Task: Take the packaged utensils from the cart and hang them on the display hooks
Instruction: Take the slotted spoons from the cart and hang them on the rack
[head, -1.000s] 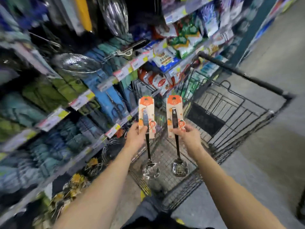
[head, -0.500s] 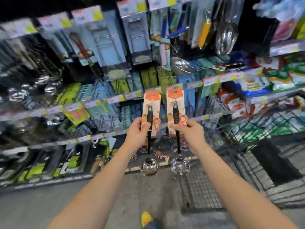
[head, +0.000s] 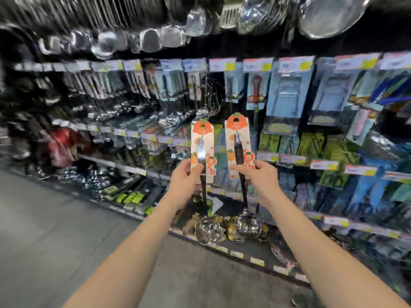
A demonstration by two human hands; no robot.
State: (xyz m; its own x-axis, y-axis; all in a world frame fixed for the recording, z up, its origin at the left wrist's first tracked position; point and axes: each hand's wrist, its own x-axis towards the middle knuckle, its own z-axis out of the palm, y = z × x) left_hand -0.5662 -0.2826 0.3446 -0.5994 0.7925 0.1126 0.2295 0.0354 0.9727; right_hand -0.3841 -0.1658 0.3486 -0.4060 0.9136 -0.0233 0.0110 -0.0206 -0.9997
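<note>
I hold two packaged ladles upright side by side in front of the display. My left hand [head: 186,181] grips the left ladle [head: 202,150] at the lower part of its orange-and-white card; its steel bowl [head: 208,230] hangs below. My right hand [head: 259,177] grips the right ladle [head: 237,141] the same way, bowl [head: 248,223] hanging down. Both cards have an orange top with a hang hole. Behind them is the hook display [head: 200,101] full of hanging utensils. The cart is out of view.
Rows of price tags [head: 258,64] run along the display rails. Steel ladles and strainers [head: 153,38] hang along the top, blue and green packaged tools [head: 289,96] to the right. Grey aisle floor [head: 55,230] lies at lower left. The picture is blurred.
My view has swung left from the cart to the utensil wall; the cart has left the picture. Both hands keep their ladles and have risen slightly toward the display.
</note>
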